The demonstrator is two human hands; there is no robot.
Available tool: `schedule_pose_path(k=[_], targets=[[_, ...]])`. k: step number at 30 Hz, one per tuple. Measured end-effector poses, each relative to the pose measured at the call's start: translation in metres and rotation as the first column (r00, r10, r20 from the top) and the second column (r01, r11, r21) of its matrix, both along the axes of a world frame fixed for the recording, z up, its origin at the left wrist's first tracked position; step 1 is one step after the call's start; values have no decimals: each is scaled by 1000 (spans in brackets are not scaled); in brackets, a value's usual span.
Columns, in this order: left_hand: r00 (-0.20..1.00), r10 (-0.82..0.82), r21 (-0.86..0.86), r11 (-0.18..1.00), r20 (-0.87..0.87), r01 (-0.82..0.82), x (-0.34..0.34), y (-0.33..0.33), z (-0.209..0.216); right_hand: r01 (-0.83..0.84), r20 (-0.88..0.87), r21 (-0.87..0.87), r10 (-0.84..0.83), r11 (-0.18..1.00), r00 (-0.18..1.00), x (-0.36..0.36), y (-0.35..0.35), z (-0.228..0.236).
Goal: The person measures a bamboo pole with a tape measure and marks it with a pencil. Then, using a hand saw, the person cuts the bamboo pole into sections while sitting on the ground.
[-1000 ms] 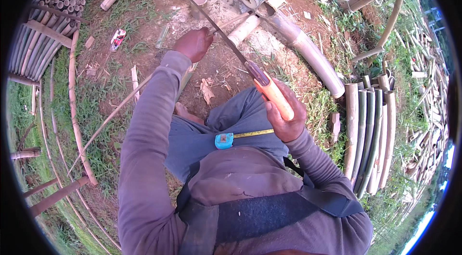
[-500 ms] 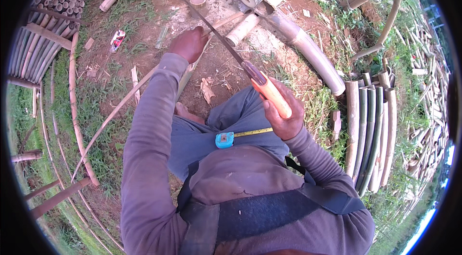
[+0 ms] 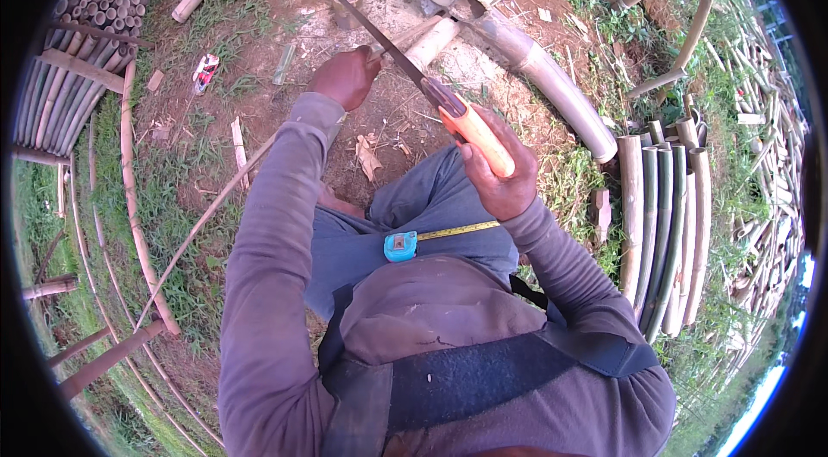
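My right hand (image 3: 502, 165) is wrapped round the orange handle of a handsaw (image 3: 476, 136). The long dark blade slants up and to the left, its tip beyond my left hand. My left hand (image 3: 345, 79) is closed on a long thin bamboo strip (image 3: 207, 215), which runs from the lower left, past the forearm, toward the bamboo pieces ahead. Its far part looks blurred and passes by the blade; whether they touch I cannot tell. Beyond lies a short bamboo piece (image 3: 434, 41). Across my lap is a blue tape measure (image 3: 400, 247) with its yellow tape drawn out.
Thick bamboo poles (image 3: 552, 82) lie crossed on the ground ahead. Cut bamboo lengths (image 3: 660, 233) stand at the right, and a large bamboo stack (image 3: 95, 9) is at the far left. A cup-like container (image 3: 347, 13) sits near the blade tip. Wood chips (image 3: 366, 157) litter the soil.
My right hand and the saw have shifted slightly up and to the left. The left hand, still closed on the strip, has moved slightly right against the ground.
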State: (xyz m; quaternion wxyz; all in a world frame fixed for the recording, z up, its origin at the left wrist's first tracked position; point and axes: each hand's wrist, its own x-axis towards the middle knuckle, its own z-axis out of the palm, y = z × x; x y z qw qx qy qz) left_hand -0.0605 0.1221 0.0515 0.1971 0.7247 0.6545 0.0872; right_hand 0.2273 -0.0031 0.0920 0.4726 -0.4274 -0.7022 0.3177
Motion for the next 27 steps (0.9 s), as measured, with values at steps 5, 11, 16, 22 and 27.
schedule_pose_path(k=[5, 11, 16, 22, 27], targets=[[999, 23, 156, 987, 31, -28, -18, 15, 4, -12, 2, 25, 12, 1000, 1000, 8, -8, 0], [999, 26, 79, 997, -43, -23, -14, 13, 15, -47, -34, 5, 47, 999, 998, 21, -22, 11], [1000, 9, 103, 995, 14, -11, -18, 6, 7, -36, -10, 22, 36, 999, 999, 18, -9, 8], [991, -63, 100, 994, 122, 51, -15, 0, 5, -42, -16, -38, 41, 998, 999, -3, 4, 17], [989, -65, 62, 996, 135, 57, -28, 3, 17, -48, -28, 75, 50, 996, 998, 7, -23, 7]])
